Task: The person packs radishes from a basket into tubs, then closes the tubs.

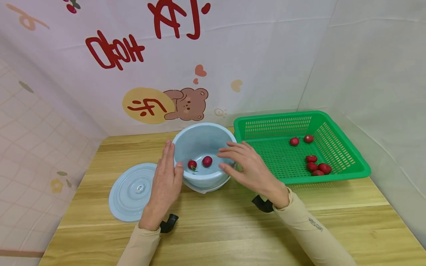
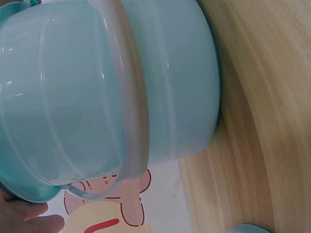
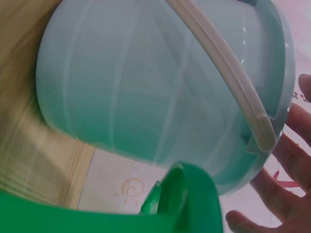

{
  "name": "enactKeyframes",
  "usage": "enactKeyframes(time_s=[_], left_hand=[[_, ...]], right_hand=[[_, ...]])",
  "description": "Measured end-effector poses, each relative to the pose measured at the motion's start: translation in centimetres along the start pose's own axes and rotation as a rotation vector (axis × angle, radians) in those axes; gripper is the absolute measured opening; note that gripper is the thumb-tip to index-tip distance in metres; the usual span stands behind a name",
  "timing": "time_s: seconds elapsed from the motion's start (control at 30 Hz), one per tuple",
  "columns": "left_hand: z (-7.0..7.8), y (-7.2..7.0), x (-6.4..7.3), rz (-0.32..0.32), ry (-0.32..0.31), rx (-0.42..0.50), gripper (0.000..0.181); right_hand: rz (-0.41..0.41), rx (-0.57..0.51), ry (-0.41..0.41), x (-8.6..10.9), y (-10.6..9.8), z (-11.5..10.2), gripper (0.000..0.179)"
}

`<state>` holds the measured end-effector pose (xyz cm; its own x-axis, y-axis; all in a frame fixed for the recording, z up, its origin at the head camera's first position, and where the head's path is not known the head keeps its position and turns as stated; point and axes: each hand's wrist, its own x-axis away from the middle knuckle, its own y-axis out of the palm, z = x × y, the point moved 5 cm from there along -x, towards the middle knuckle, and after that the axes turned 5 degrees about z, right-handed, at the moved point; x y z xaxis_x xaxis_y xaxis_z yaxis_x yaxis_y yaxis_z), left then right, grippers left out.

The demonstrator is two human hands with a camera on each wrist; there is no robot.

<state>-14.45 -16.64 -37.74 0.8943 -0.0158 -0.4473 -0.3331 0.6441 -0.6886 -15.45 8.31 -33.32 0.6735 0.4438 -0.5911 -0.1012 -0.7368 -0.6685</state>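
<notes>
While the left hand [image 1: 166, 179] lies along the left rim of the pale blue bucket [image 1: 201, 142], fingers straight and thumb at the edge, I have the right hand [image 1: 251, 166] at the opposite side, fingers spread loosely by the opening and curled round nothing. Neither of the hands grips anything; I cannot tell whether the right one touches the rim. Dark lettering on the right sleeve [image 1: 307, 231] is too small for me to read, and a black fitting [image 1: 169, 223] shows at each wrist. The one bucket stands upright on the wooden surface [image 1: 213, 229], glossy, with faint ridges and a whitish handle [image 2: 133, 92] hanging across its outside. On its floor I count two small red round pieces [image 1: 207, 161], the left one with a bit of green. One pale blue lid [image 1: 128, 197] lies flat left of the bucket, knob up, partly behind the left hand. To the right, one green mesh basket [image 1: 273, 155] holds six red pieces [image 1: 324, 169] that I can see: two towards the back, four grouped at the right front. On the white wall cloth [image 1: 266, 66] behind, I see big red characters [image 1: 103, 50] I cannot read with confidence, one more on a yellow oval [image 1: 129, 114] beside a brown bear [image 1: 196, 105], plus three hearts [image 1: 200, 70]
</notes>
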Motion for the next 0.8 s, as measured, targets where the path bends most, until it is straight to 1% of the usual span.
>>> enactKeyframes(time_s=[0.27,0.53,0.7,0.8], left_hand=[[0.0,0.0,0.0,0.01,0.013,0.002,0.063],[0.0,-0.1,0.0,0.016,0.023,-0.001,0.062],[0.0,-0.1,0.0,0.01,0.02,-0.001,0.063],[0.0,-0.1,0.0,0.009,0.017,0.002,0.063]], right_hand=[[0.083,-0.044,-0.066,1.1,-2.4,-0.2,0.03],[0.147,-0.056,-0.065,2.7,-5.5,0.5,0.029],[0.201,-0.04,-0.093,3.6,-7.5,1.0,0.041],[0.213,-0.032,-0.085,4.2,-8.6,1.4,0.038]])
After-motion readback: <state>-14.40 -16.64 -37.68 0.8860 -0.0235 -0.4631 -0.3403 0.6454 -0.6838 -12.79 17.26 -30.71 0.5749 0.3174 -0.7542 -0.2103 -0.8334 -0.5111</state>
